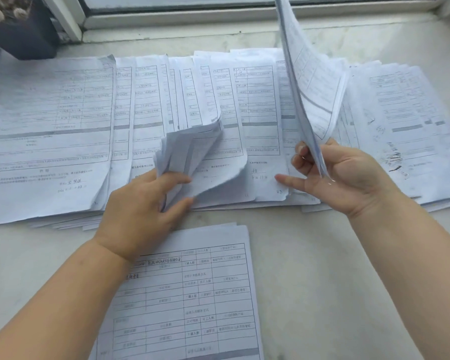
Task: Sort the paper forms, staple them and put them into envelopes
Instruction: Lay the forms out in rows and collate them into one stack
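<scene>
right hand (348, 178) grip pinches lifted sheets (312, 81); left hand (143, 203) grip curls fanned forms (192, 152). risk: sheets slip, sorted order mixes.

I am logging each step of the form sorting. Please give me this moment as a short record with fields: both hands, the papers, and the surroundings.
left hand: grips the lifted, curled corner of several sheets in the fanned row
right hand: pinches a thin bundle of forms held upright
fanned row of forms: overlapping across the table
separate stack: lies flat, nearest the person
stapler, envelopes: not in view
background: window frame, dark pot far left
</scene>
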### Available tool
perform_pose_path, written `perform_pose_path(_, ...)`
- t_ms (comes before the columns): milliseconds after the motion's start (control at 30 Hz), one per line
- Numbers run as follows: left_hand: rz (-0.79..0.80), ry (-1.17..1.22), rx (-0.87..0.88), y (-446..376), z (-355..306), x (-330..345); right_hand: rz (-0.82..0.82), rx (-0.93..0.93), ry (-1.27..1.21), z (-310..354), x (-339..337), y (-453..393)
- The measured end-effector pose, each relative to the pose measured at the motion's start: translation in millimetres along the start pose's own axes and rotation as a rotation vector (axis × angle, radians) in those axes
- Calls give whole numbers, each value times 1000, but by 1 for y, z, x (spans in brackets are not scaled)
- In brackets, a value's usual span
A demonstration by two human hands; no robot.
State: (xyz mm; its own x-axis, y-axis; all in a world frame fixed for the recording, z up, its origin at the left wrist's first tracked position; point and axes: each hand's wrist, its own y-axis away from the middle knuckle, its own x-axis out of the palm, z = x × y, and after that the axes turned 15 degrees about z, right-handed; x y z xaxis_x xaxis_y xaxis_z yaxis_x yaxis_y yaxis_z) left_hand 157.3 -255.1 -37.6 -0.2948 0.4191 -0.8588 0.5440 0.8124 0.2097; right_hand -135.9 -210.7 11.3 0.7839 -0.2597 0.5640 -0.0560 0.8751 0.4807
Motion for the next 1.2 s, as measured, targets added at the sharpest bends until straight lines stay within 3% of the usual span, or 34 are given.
perform_pose_path(300,-121,122,-43,2,-15,1,110,116,84,-15,34,-26)
perform_pose_path(367,-137,192,-13,2,-18,1,124,108,60,-16,38,-29)
perform_pose_path(467,-106,110,60,2,-19,5,149,90,38,-16,43,-32)
perform_pose_path(600,-47,-7,-15,2,-20,4,180,36,-47,-13,54,-34)
perform_pose_path(733,-162,114,3,2,-21,11,160,2,-85,-9,59,-34)
perform_pose_path(833,-189,221,-26,1,-21,15,-2,-43,122,-1,51,-27)
perform_pose_path(933,-277,264,-120,-3,-20,21,-193,-110,608,14,21,-6)
perform_pose_path(1000,-405,466,-237,-3,-23,22,-293,-95,895,27,3,13)
perform_pose_path(1100,-639,857,-517,-2,-21,23,-322,-57,1012,46,-4,37)
perform_pose_path(1200,-785,951,-543,0,-23,24,-244,-22,1115,52,11,38)
